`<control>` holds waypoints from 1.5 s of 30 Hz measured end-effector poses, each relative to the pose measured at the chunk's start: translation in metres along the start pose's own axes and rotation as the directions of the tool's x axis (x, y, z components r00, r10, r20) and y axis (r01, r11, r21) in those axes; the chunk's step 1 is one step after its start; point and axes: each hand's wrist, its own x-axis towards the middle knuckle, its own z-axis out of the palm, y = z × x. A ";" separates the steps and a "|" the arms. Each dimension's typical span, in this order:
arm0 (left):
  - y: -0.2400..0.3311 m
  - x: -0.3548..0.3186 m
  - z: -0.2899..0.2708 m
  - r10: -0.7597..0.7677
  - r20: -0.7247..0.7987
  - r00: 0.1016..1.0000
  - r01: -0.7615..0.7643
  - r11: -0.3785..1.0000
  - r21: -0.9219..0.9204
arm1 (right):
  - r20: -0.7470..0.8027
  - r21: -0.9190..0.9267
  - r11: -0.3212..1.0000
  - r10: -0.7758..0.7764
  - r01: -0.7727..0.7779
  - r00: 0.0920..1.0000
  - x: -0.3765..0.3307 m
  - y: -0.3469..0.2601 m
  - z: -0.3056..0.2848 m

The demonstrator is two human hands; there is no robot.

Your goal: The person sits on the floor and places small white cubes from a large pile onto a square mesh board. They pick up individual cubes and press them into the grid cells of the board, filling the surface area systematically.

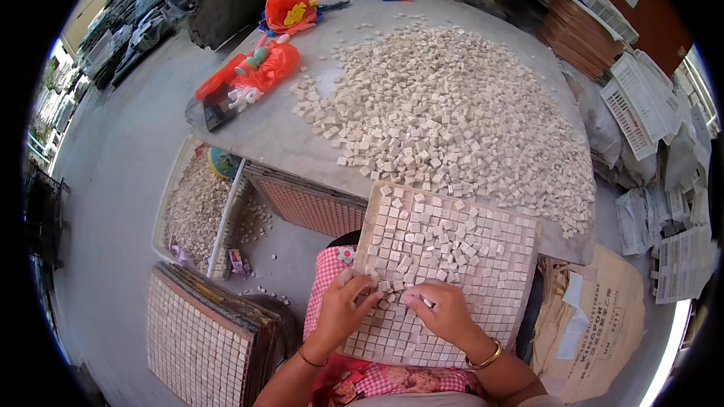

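A square grid tray (520,256) lies tilted across my lap, many of its cells filled with small cream stone tiles. Loose tiles (445,237) are heaped over its upper middle part. My left hand (343,313) is at the tray's left side, fingers curled and thumb bent in toward a few tiles (386,286); what its fingertips hold is hidden. Just to the right, my right hand (445,313) is closed over the grid, and one pale tile (428,303) shows between its fingers. Both hands are close together, with a small gap between them.
A large pile of tiles (452,113) covers the table (302,136) ahead. Red plastic bags (275,64) and toys lie at its far left. At the left are a white bin (170,203) of tiles and stacked grid trays (200,332). Paper sacks (596,324) lie at the right.
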 end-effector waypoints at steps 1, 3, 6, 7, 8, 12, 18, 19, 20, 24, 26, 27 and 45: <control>0.000 -0.002 0.001 -0.017 -0.008 1.000 0.017 1.000 -0.006 | -0.001 0.011 1.000 0.000 0.000 1.000 0.001 -0.001 0.000; 0.000 -0.004 0.001 -0.066 0.019 0.998 0.065 0.998 0.005 | 0.000 0.018 1.000 -0.006 0.006 1.000 0.003 0.000 0.001; -0.002 -0.007 0.000 -0.121 0.055 0.991 0.119 0.992 0.044 | -0.004 0.036 0.999 -0.007 0.007 1.000 0.008 0.000 0.002; -0.003 -0.008 0.003 -0.110 0.026 0.994 0.109 0.993 0.044 | -0.007 0.044 0.999 -0.006 0.006 1.000 0.010 -0.001 0.003; -0.006 -0.008 0.005 -0.098 -0.003 0.995 0.098 0.994 0.042 | 0.011 0.045 0.999 0.001 -0.001 1.000 0.013 -0.002 0.002; -0.017 -0.007 0.004 0.105 0.035 0.994 -0.108 0.991 0.075 | 0.066 -0.005 1.000 0.017 -0.016 0.998 0.021 -0.004 0.000; -0.009 -0.014 -0.011 -0.264 0.135 0.955 0.295 0.891 -0.345 | 0.048 -0.116 0.989 -0.088 0.093 0.995 0.037 -0.006 0.008; -0.010 -0.016 -0.013 -0.325 0.169 0.930 0.363 0.748 -0.555 | 0.029 -0.136 0.980 -0.139 0.142 0.990 0.040 -0.003 0.012; -0.010 -0.017 -0.016 -0.373 0.214 0.903 0.402 0.556 -0.727 | 0.083 -0.210 0.958 -0.180 0.194 0.980 0.045 -0.003 0.013; -0.005 -0.018 -0.020 -0.337 0.225 0.914 0.370 0.466 -0.804 | 0.293 -0.432 0.811 -0.288 0.395 0.912 0.064 -0.006 0.010; -0.005 -0.017 -0.021 -0.324 0.228 0.918 0.362 0.452 -0.815 | 0.383 -0.452 0.753 -0.319 0.477 0.867 0.071 -0.006 0.007; -0.004 -0.018 -0.021 -0.347 0.225 0.911 0.361 0.401 -0.842 | 0.424 -0.433 0.741 -0.334 0.513 0.842 0.075 -0.005 0.005; 0.019 -0.047 0.007 -0.469 0.588 0.659 0.464 -0.360 -0.809 | 0.378 -0.081 0.863 -0.437 0.499 0.816 0.021 -0.063 0.005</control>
